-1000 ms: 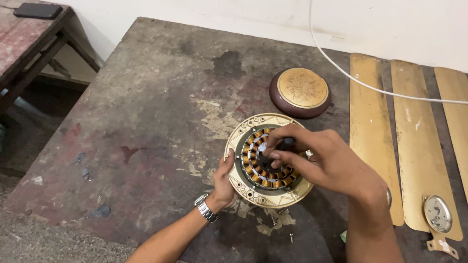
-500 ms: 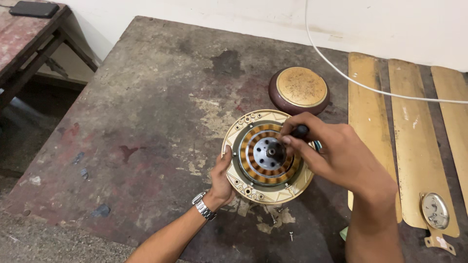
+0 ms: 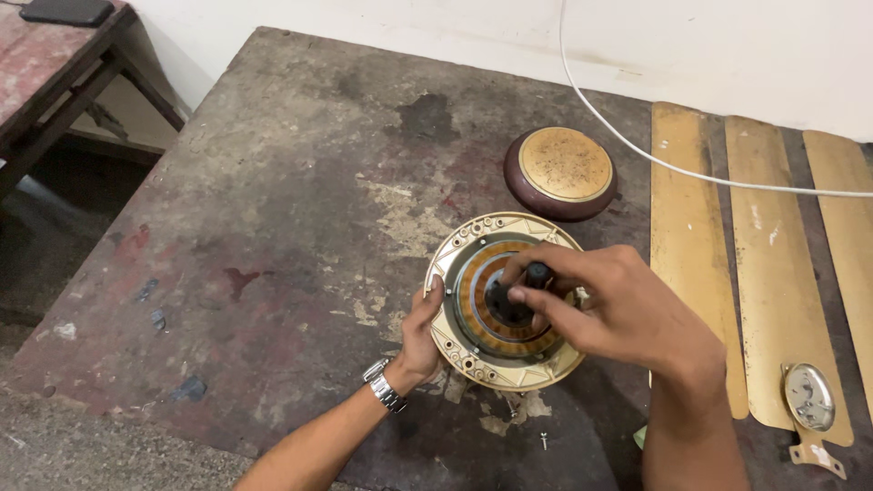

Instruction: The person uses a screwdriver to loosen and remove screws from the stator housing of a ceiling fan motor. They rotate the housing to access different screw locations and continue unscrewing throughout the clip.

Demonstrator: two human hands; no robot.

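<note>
A round gold fan motor housing [image 3: 455,264] lies open on the worn table [image 3: 273,200], showing copper windings and a dark hub at its middle. My left hand [image 3: 420,332], with a metal watch on the wrist, grips the housing's lower left rim. My right hand [image 3: 618,309] reaches over the motor from the right, fingertips pinching a small black tool handle [image 3: 536,273] above the hub. The tool's tip is hidden by my fingers.
A maroon and gold round cover [image 3: 561,171] sits behind the motor. Three gold fan blades [image 3: 764,245] lie at the right, crossed by a white cable [image 3: 637,145]. A loose screw [image 3: 544,441] lies near the front edge. A wooden side table [image 3: 55,64] stands at the upper left.
My right hand has shifted slightly on the tool over the hub, covering more of the windings. My left hand stays on the rim.
</note>
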